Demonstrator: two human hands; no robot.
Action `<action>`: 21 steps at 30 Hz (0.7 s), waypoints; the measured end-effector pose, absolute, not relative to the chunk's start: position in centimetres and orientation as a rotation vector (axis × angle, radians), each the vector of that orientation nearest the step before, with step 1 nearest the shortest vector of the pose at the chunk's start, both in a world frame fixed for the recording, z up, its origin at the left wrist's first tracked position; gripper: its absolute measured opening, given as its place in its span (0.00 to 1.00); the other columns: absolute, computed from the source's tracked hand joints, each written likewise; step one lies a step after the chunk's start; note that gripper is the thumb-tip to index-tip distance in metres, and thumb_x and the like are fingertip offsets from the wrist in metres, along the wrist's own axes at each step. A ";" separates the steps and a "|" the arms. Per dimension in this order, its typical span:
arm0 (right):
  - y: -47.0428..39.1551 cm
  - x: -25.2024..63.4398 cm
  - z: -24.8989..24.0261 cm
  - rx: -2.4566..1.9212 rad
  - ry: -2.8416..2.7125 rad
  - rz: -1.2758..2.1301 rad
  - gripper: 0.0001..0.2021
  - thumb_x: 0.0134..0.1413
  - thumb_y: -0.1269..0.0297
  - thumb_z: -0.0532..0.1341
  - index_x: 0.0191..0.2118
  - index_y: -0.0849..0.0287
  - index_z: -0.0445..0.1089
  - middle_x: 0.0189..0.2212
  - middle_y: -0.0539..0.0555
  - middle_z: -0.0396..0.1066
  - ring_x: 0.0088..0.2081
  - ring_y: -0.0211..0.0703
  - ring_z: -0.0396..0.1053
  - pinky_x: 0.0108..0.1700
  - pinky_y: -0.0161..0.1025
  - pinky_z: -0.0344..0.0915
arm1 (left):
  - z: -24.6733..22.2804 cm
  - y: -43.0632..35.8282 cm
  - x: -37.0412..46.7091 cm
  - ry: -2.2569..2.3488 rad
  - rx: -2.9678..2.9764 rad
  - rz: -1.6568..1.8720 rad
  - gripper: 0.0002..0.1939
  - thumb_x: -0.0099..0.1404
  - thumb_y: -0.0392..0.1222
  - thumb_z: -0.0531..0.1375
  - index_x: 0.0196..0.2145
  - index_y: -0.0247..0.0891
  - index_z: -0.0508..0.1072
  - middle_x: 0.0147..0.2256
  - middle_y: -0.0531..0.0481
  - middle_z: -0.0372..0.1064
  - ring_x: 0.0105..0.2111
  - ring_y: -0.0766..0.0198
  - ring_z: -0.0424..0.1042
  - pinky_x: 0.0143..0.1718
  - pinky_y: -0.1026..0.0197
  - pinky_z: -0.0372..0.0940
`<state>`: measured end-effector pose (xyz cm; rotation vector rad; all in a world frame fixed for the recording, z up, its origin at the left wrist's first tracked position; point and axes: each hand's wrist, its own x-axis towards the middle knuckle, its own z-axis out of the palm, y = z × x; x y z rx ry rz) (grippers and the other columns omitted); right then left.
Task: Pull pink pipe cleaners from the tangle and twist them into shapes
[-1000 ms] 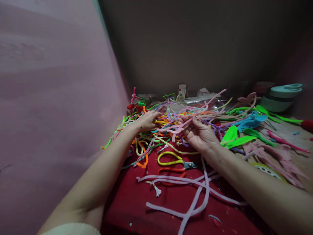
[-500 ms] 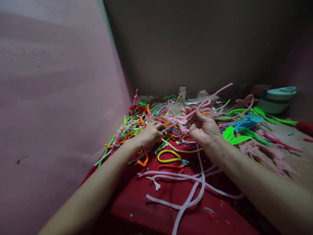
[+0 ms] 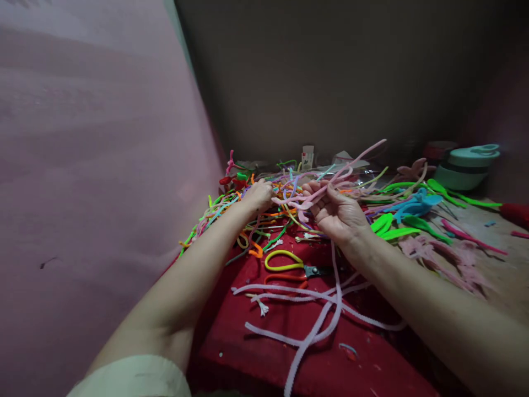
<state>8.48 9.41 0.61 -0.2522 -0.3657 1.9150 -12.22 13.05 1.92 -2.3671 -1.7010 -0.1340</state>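
Note:
Between the thumb and fingers of my right hand [image 3: 339, 212] is a bunch of pink pipe cleaners [image 3: 345, 172], with bent loops and one long end pointing up to the right. My left hand [image 3: 261, 196] reaches into a tangled pile of multicoloured pipe cleaners [image 3: 223, 212]. Its fingers curl down among the strands, and what they grip is hidden. Below the hands lie scissors [image 3: 285, 260] with one yellow and one orange handle. Several pale lilac pipe cleaners [image 3: 306, 344] cross each other nearer to me.
A red cloth [image 3: 231, 353] covers the near surface. To the right lie bright green leaf shapes [image 3: 397, 232], a blue fuzzy piece [image 3: 419, 204] and pink fuzzy pieces [image 3: 467, 256]. A mint-green lidded container [image 3: 465, 171] stands at the back right. A pale wall [image 3: 103, 165] rises on the left.
My left hand has moved up and farther into the pile, shifting some strands. My right hand keeps its hold on the pink pipe cleaners, slightly farther left.

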 end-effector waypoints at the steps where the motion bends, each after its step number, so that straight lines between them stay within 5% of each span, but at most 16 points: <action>1: 9.5 8.5 0.4 -0.264 -0.375 1.916 0.09 0.56 0.73 0.52 0.29 0.62 0.68 0.26 0.55 0.75 0.36 0.43 0.74 0.45 0.46 0.68 | 1.9 13.1 -12.2 -1.698 -2.388 -0.124 0.09 0.53 0.40 0.58 0.20 0.35 0.74 0.27 0.45 0.68 0.35 0.59 0.65 0.42 0.59 0.57; 7: 9.7 8.4 -1.3 -0.312 -0.398 2.003 0.09 0.56 0.72 0.51 0.29 0.62 0.67 0.27 0.56 0.75 0.38 0.46 0.73 0.44 0.55 0.66 | 1.9 11.7 -12.5 -1.678 -2.550 -0.166 0.08 0.50 0.35 0.58 0.28 0.35 0.77 0.31 0.47 0.69 0.35 0.62 0.67 0.39 0.62 0.61; 13: 9.1 7.8 -3.0 -0.429 -0.383 2.161 0.08 0.54 0.74 0.52 0.31 0.60 0.67 0.29 0.55 0.75 0.36 0.48 0.73 0.43 0.62 0.64 | 2.1 8.2 -11.7 -1.742 -2.454 -0.473 0.17 0.53 0.26 0.51 0.36 0.36 0.74 0.47 0.48 0.63 0.46 0.67 0.64 0.46 0.65 0.61; 21: 9.7 7.8 -3.7 -0.396 -0.433 2.043 0.07 0.52 0.74 0.53 0.30 0.59 0.67 0.33 0.57 0.75 0.38 0.49 0.73 0.42 0.57 0.66 | -0.8 3.9 -9.4 -1.906 -2.083 -0.458 0.12 0.57 0.30 0.52 0.31 0.36 0.74 0.35 0.43 0.69 0.39 0.59 0.65 0.41 0.56 0.63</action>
